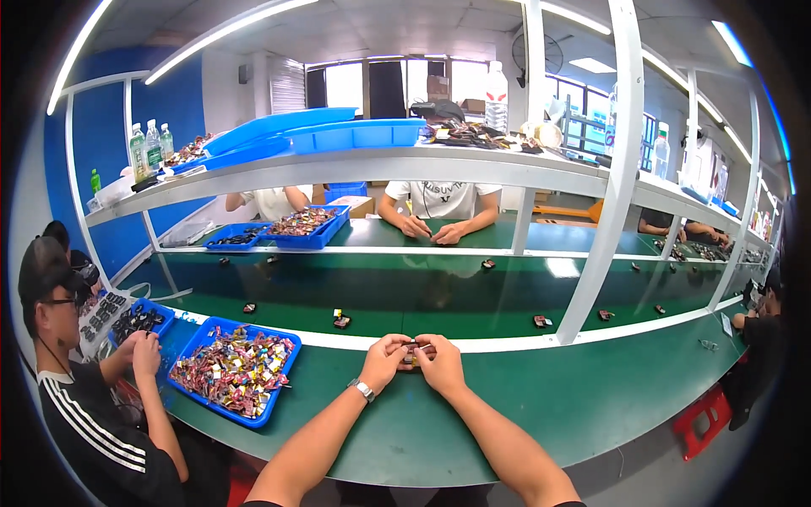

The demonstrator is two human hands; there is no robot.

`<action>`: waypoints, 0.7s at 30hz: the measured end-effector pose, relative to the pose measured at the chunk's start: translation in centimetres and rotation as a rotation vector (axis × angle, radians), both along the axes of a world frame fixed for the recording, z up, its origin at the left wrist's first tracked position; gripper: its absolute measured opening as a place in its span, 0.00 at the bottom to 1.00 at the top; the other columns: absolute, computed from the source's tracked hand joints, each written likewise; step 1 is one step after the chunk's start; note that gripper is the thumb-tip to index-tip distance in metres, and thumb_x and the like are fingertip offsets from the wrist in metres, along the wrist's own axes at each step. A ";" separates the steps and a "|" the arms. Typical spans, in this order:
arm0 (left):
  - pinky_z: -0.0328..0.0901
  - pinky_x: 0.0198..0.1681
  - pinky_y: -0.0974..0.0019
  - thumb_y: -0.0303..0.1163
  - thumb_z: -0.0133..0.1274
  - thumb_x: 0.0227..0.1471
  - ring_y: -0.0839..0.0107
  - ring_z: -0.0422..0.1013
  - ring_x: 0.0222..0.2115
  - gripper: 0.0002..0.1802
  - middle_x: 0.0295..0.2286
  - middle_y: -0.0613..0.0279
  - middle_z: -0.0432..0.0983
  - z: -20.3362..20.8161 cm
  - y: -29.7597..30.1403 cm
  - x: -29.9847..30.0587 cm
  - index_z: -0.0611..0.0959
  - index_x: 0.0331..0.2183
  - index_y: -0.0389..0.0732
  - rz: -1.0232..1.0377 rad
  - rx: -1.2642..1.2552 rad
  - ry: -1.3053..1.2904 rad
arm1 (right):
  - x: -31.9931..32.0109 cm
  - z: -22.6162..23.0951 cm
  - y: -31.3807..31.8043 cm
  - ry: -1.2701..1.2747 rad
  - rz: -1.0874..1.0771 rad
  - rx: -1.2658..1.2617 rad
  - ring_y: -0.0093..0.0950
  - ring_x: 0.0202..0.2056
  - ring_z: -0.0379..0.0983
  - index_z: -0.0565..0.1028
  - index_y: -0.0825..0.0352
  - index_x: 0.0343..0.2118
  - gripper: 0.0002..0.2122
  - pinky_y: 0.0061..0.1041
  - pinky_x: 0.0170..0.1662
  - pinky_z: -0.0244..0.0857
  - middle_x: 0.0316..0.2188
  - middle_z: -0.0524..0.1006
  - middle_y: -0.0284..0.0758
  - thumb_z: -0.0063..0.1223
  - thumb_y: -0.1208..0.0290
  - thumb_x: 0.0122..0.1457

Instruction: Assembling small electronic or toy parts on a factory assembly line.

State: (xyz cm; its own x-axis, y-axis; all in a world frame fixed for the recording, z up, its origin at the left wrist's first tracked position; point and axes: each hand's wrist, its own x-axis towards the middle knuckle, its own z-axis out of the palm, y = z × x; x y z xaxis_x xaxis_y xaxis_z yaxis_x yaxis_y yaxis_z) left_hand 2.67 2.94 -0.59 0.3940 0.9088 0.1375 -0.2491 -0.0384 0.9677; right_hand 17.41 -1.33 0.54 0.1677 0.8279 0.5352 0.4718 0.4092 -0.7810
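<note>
Over the green work table, close to its far white rail, both my hands meet at a small dark piece [411, 357] with reddish-brown and pale bits on it. My left hand [385, 365], with a metal watch [362, 389] on its wrist, grips the piece from the left. My right hand [443, 368] pinches it from the other side. Thumbs and fingertips cover much of the piece, so its exact kind cannot be made out. Just beyond the rail, a similar small dark part with a yellow-white tab [340, 319] lies on the green belt.
A blue tray [291, 372] heaped with small coloured parts stands to my left, beside a co-worker [84, 397]. More small parts [541, 321] lie along the belt [405, 287]. A white post [601, 186] and a loaded shelf [380, 169] rise ahead. Another person [441, 198] works opposite.
</note>
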 end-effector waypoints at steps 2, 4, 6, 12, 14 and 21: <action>0.74 0.38 0.68 0.24 0.47 0.59 0.72 0.75 0.38 0.10 0.38 0.57 0.77 -0.3 0.2 0.0 0.73 0.43 0.34 0.034 0.041 0.042 | -0.1 0.0 0.1 0.048 0.005 -0.033 0.25 0.32 0.78 0.76 0.72 0.37 0.09 0.22 0.35 0.73 0.32 0.78 0.37 0.58 0.79 0.51; 0.73 0.34 0.71 0.25 0.47 0.59 0.75 0.74 0.36 0.09 0.37 0.59 0.77 -0.5 0.2 0.3 0.74 0.43 0.35 0.063 0.118 0.098 | -0.2 -0.1 0.1 0.094 0.007 -0.063 0.24 0.31 0.77 0.76 0.72 0.37 0.09 0.22 0.36 0.73 0.30 0.79 0.37 0.58 0.79 0.51; 0.72 0.34 0.72 0.25 0.47 0.59 0.75 0.74 0.36 0.09 0.37 0.59 0.78 -0.6 0.1 0.4 0.74 0.42 0.35 0.082 0.146 0.122 | -0.4 -0.2 0.2 0.098 -0.022 -0.056 0.22 0.30 0.77 0.77 0.72 0.36 0.09 0.21 0.36 0.73 0.29 0.79 0.37 0.58 0.78 0.51; 0.70 0.34 0.73 0.23 0.47 0.58 0.77 0.73 0.33 0.10 0.35 0.61 0.77 -0.6 -0.3 0.2 0.74 0.43 0.35 0.072 0.222 0.134 | -0.5 -0.4 0.0 0.119 -0.020 -0.077 0.22 0.29 0.76 0.77 0.72 0.36 0.09 0.21 0.36 0.73 0.29 0.79 0.37 0.58 0.77 0.52; 0.70 0.34 0.73 0.23 0.48 0.58 0.77 0.73 0.33 0.11 0.35 0.61 0.77 -0.8 -0.2 0.2 0.74 0.44 0.35 0.057 0.241 0.146 | -0.3 -0.4 -0.1 0.121 -0.015 -0.073 0.22 0.29 0.77 0.77 0.72 0.35 0.09 0.21 0.36 0.73 0.29 0.79 0.37 0.58 0.77 0.52; 0.70 0.33 0.73 0.22 0.48 0.57 0.77 0.73 0.32 0.10 0.35 0.61 0.77 -0.5 -0.2 0.5 0.75 0.42 0.35 0.087 0.239 0.172 | -0.3 -0.2 -0.5 0.108 -0.014 -0.037 0.25 0.28 0.77 0.77 0.73 0.35 0.08 0.23 0.34 0.73 0.28 0.79 0.38 0.58 0.76 0.53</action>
State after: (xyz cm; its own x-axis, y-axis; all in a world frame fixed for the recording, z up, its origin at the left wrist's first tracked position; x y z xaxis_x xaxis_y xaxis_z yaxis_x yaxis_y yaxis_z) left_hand 3.21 2.70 -1.13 0.3517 0.8903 0.2892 -0.0677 -0.2840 0.9564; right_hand 17.13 -1.79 0.29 0.2345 0.8438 0.4827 0.3894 0.3735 -0.8420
